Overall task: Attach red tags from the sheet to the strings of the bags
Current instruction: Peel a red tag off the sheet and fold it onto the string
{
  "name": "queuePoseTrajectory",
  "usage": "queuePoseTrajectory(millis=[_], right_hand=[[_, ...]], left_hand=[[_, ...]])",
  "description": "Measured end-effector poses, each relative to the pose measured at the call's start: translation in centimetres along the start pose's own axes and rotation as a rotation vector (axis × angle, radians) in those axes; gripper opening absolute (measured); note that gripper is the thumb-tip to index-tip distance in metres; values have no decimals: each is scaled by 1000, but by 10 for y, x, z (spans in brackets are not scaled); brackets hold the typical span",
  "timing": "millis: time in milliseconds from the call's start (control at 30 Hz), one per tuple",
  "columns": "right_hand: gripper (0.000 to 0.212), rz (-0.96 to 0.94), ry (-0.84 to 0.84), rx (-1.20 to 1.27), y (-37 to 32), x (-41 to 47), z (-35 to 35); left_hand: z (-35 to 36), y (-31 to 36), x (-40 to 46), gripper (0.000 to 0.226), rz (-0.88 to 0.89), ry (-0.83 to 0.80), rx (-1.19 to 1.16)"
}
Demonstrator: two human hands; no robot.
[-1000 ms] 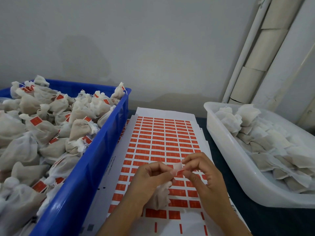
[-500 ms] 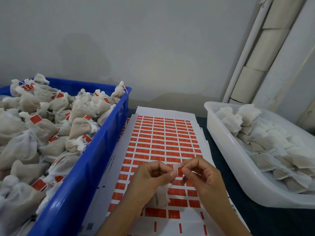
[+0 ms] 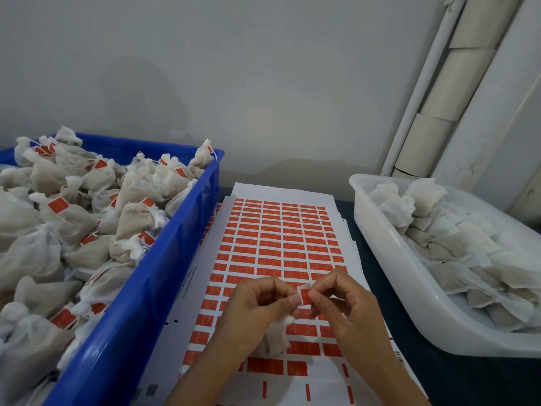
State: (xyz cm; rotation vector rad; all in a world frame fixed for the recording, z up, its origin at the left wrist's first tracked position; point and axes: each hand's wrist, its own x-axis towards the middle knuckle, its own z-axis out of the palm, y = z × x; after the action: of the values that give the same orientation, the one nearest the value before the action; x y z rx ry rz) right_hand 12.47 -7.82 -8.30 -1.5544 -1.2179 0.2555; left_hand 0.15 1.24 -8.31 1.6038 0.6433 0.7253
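We see a white sheet (image 3: 281, 197) gridded with red tags (image 3: 272, 244), a blue crate (image 3: 140, 303) of beige bags (image 3: 137, 218), a translucent white tub (image 3: 389, 276), and a dark table (image 3: 456, 379).

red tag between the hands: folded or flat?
Partly folded. The red tag shows a white flap bent up at its top, pinched between left hand and right hand.

Both hands are meeting above the tag sheet (image 3: 281, 235): the left hand (image 3: 254, 312) and right hand (image 3: 345, 309) are pinching one red tag (image 3: 304, 295), a white bag (image 3: 275, 338) dangling beneath the left grip.
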Motion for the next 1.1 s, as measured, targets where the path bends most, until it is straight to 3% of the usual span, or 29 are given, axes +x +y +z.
queuePoseTrajectory(millis=[200, 433, 800, 933, 1100], right_hand=[[5, -9, -23, -13, -1, 0, -1], [24, -24, -56, -87, 1, -1, -2], [26, -25, -51, 131, -8, -3, 0], [25, -7, -45, 172, -10, -4, 1], [21, -5, -46, 179, -12, -3, 1]], left_hand=[[0, 0, -1, 15, 5, -21, 3], [0, -1, -1, 19, 6, -58, 38], [1, 5, -1, 31, -33, -181, -72], [2, 7, 2, 41, -124, -121, -125], [7, 6, -1, 37, -154, -30, -62]])
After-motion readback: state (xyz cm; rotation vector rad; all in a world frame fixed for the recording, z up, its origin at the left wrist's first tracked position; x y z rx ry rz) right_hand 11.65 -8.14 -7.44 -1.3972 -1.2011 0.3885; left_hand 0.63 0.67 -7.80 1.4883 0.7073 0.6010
